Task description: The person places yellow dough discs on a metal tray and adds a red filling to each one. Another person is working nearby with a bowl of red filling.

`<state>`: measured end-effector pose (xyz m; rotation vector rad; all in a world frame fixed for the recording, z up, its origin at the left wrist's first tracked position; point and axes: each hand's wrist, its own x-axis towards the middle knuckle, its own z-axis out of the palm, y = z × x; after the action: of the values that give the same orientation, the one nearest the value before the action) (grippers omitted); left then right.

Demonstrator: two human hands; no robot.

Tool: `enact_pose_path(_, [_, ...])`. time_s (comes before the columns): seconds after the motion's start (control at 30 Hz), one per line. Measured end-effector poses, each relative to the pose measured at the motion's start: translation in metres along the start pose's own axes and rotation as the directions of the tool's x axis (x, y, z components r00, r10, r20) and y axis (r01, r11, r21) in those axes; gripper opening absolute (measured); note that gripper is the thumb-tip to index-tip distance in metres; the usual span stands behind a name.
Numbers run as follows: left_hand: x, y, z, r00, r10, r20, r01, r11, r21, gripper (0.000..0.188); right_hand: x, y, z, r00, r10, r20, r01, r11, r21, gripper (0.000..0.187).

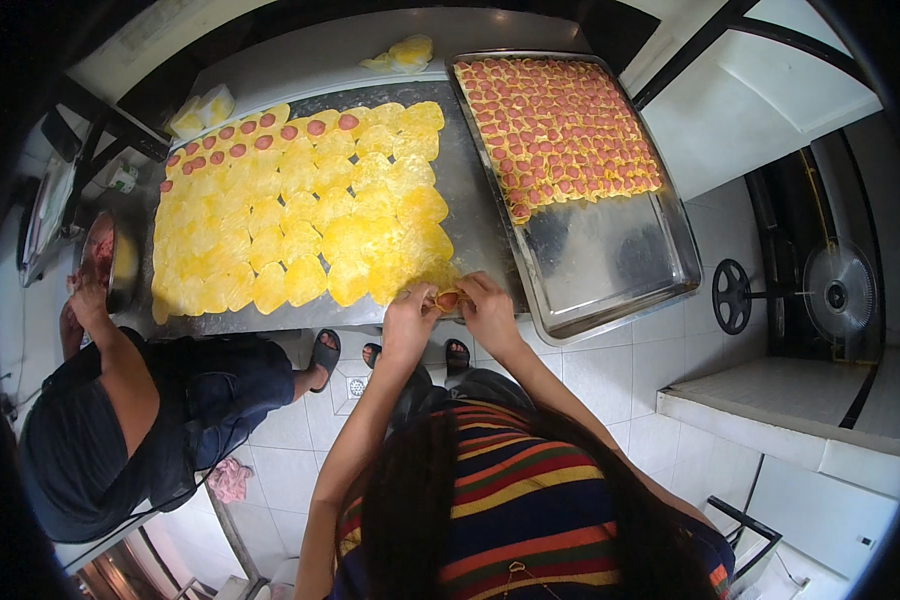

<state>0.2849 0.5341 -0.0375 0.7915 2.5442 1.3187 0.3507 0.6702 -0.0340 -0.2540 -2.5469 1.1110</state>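
At the table's front edge, both my hands pinch the rim of a small dumpling, a yellow wrapper gathered around a ball of pink meat. My left hand is closed on its left side and my right hand on its right. Just beyond my fingers, overlapping round yellow wrappers cover much of the table, some with pink meat balls along the far left. To the right, a large metal tray holds rows of open-topped dumplings over its far half, with bare metal nearer me.
At left, a person in dark clothes has a hand by a bowl of pink meat. A yellow-stained plastic bag lies on the back ledge. On the right are a fan and a black handwheel.
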Motion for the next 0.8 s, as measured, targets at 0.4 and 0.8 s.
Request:
enact_pose_path(0.4, [0.001,0.001,-0.001,0.998,-0.018,0.053,0.012,0.995,0.103,0.029,-0.003,0.011,0.004,1.000,-0.024,-0.009,0.024,0.997,0.071,0.039])
enact_pose_path(0.8, [0.008,-0.002,-0.008,0.991,0.073,0.116,-0.076,0.997,0.022,0.034,0.002,0.011,0.003,0.999,-0.020,0.044,0.013,0.987,0.161,0.033])
